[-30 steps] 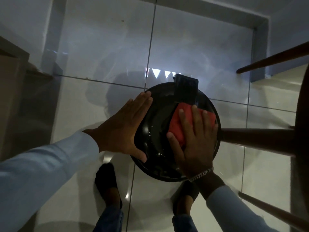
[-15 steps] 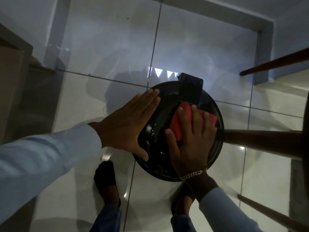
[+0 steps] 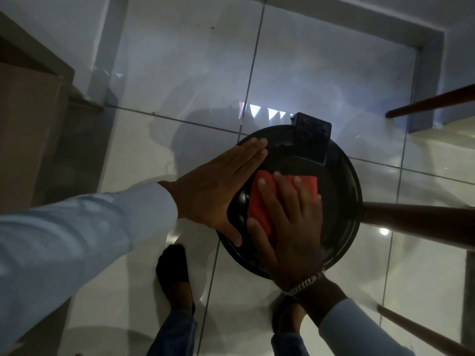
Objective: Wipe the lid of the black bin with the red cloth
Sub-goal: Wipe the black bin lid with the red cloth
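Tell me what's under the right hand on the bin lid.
The red cloth lies flat under the right hand, on the black lid. Its upper and left edges show past the fingers; the rest, and the lid beneath, are covered.

Seen from above, a person in a pale blue long-sleeved shirt, the left sleeve (image 3: 77, 232) filling the frame from 8 o'clock and the right cuff (image 3: 359, 330) showing at 5 o'clock. A silver link bracelet (image 3: 307, 282) circles the wrist of the right hand (image 3: 293, 227); the left hand (image 3: 218, 186) is bare. Blue jeans (image 3: 177, 332) and low dark shoes (image 3: 172, 268) show at 6 o'clock.
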Motion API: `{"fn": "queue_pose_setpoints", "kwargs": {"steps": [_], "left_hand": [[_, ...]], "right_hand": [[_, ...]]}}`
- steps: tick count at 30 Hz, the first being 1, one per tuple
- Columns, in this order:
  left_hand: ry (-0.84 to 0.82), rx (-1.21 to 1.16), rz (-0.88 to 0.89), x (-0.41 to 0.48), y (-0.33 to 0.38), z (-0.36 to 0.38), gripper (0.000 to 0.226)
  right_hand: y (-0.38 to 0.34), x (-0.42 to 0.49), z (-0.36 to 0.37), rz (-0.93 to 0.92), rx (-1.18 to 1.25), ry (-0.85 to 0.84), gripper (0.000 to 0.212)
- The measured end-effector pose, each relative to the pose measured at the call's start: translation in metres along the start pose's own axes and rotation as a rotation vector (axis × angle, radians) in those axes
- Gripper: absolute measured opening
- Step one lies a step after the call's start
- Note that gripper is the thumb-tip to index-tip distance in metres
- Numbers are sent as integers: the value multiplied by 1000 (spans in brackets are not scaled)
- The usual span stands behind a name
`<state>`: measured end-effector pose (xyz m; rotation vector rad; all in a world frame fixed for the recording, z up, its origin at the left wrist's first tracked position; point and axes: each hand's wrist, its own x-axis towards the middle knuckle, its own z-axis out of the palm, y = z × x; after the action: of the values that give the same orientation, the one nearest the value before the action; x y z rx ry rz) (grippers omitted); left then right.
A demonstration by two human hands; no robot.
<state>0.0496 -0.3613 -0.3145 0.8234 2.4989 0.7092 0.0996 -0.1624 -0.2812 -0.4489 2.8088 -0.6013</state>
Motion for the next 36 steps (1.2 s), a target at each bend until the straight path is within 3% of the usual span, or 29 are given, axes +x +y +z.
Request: {"fn": "queue_pose_setpoints", "kwargs": {"steps": [7, 14, 25, 36], "left_hand": [[33, -28, 19, 1, -3, 4, 148], [21, -31, 27, 1, -5, 1, 151], [53, -74, 40, 2, -8, 5, 150], [66, -37, 69, 3, -8, 5, 149]], "right_hand": [[-9, 11, 1, 99, 69, 74, 58], [17, -4, -6, -84, -116, -81, 67], [2, 10, 0, -103, 24, 43, 57], [6, 16, -3, -338, -55, 16, 41]]}}
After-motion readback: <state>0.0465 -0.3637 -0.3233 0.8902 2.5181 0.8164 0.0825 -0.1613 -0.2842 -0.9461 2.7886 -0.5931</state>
